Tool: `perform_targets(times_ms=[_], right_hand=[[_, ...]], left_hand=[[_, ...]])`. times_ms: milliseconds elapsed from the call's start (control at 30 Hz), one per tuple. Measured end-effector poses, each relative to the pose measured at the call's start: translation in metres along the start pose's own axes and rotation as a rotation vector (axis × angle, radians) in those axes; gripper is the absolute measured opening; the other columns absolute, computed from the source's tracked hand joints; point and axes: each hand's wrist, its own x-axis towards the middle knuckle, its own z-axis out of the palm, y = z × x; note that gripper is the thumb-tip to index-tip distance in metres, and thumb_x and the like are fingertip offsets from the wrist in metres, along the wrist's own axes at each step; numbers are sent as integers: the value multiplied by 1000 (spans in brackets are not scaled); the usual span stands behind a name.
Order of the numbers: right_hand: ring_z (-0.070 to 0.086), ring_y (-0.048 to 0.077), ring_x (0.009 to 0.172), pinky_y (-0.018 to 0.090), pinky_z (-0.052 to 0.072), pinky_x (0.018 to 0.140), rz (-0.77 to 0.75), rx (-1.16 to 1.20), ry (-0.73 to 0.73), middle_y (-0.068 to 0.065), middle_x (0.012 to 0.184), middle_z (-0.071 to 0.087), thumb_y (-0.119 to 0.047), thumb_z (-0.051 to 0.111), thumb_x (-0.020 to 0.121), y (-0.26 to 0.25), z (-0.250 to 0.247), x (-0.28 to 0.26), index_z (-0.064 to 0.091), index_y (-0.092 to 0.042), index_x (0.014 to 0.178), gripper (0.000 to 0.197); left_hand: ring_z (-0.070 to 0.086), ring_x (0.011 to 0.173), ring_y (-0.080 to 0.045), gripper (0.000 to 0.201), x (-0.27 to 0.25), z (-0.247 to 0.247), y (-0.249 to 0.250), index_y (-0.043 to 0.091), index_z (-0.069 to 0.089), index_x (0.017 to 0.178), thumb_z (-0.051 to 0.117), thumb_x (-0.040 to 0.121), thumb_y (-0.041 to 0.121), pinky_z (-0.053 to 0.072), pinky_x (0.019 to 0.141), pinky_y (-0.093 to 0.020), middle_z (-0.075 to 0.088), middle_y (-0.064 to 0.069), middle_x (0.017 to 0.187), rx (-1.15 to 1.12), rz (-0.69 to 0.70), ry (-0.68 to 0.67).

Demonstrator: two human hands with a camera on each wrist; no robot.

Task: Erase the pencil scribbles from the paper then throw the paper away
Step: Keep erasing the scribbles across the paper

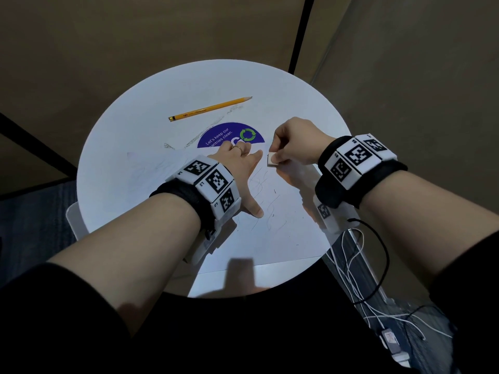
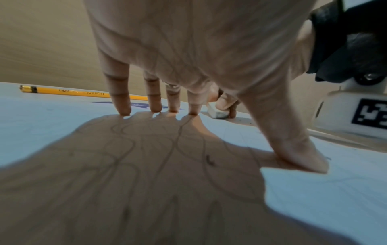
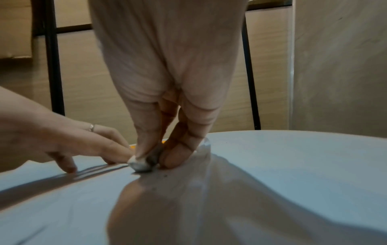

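Note:
A white sheet of paper [image 1: 272, 233] with thin pencil scribbles [image 1: 263, 184] lies on the round white table [image 1: 129, 109]. My left hand [image 1: 243, 168] lies flat on the paper with fingers spread, fingertips [image 2: 123, 111] and thumb pressing down. My right hand [image 1: 291, 141] pinches a small white eraser [image 1: 271, 159] between thumb and fingers, its lower end on the paper near the top edge. The eraser [image 2: 217, 112] sits just right of the left index finger. In the right wrist view the eraser [image 3: 142, 163] is greyed at its tip and touches the sheet.
A yellow pencil [image 1: 210, 108] lies at the far side of the table, beyond a purple recycling sticker [image 1: 229, 136]. Pencil smudges mark the table near the sticker. White and black cables [image 1: 359, 265] hang off the table's right edge. A wooden wall stands behind.

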Motion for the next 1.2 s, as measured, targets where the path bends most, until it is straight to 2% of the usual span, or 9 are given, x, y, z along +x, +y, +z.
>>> perform_targets(times_ms=[167, 367, 467, 533, 700, 867, 1000, 1133, 1200], right_hand=[[54, 6, 64, 14, 42, 57, 1, 17, -196, -5, 68, 59, -6, 71, 78, -1, 1, -8, 56, -17, 65, 23], [54, 12, 74, 12, 38, 56, -15, 24, 16, 0, 81, 60, -8, 70, 79, 0, 4, -4, 63, -13, 81, 9], [57, 7, 65, 8, 41, 50, -5, 75, -104, -3, 73, 61, -7, 72, 77, 3, 5, -8, 66, -11, 82, 8], [57, 5, 64, 9, 43, 54, 4, 75, -160, -4, 73, 63, -6, 71, 78, 4, 3, -10, 64, -13, 77, 9], [54, 12, 76, 12, 40, 57, 28, 58, 48, -2, 76, 60, -8, 70, 79, 4, 1, -3, 64, -11, 80, 7], [55, 6, 64, 14, 44, 57, 3, 102, -124, 2, 80, 65, -7, 73, 75, 8, 3, -12, 57, -19, 66, 23], [51, 3, 62, 8, 39, 47, 38, 86, 16, -4, 71, 58, -7, 72, 76, 8, 3, -5, 63, -15, 80, 12], [54, 8, 64, 18, 45, 62, 4, 109, -85, 0, 75, 61, -7, 74, 74, 5, 8, -10, 62, -15, 73, 15], [54, 7, 64, 15, 44, 60, 3, 102, -89, 0, 75, 61, -7, 73, 75, 5, 8, -10, 63, -14, 77, 12]], left_hand=[[6, 142, -29, 124, 1, 2, 0, 27, -1, 151, 70, 59, 71, 26, 110, -47, 4, 0, 158, -10, 0, 0], [4, 143, -30, 125, 2, 4, 0, 27, -1, 151, 70, 58, 72, 26, 110, -49, 2, 1, 158, -15, -9, -4], [3, 143, -30, 125, 3, 4, 0, 28, -2, 150, 69, 58, 73, 27, 109, -50, 1, 2, 158, -6, -7, -2], [3, 143, -30, 124, 2, 4, 0, 28, -2, 151, 69, 59, 72, 27, 109, -50, 0, 2, 159, -8, -7, -4], [2, 143, -29, 124, 1, 4, -1, 28, -3, 150, 69, 59, 72, 28, 109, -51, 0, 3, 159, -16, -13, -1], [2, 144, -28, 124, 2, 5, -1, 28, -2, 151, 69, 59, 72, 29, 108, -50, -1, 3, 159, -22, -6, 11], [3, 143, -28, 124, 2, 5, -1, 28, -2, 150, 69, 59, 73, 28, 108, -50, -1, 3, 159, -17, -11, 5], [5, 143, -28, 124, 2, 6, -1, 29, -2, 150, 69, 59, 73, 29, 108, -50, 0, 3, 158, -16, -6, 18], [4, 143, -28, 125, 3, 6, -1, 29, -2, 150, 68, 58, 73, 29, 108, -50, 0, 3, 158, -12, -6, 12]])
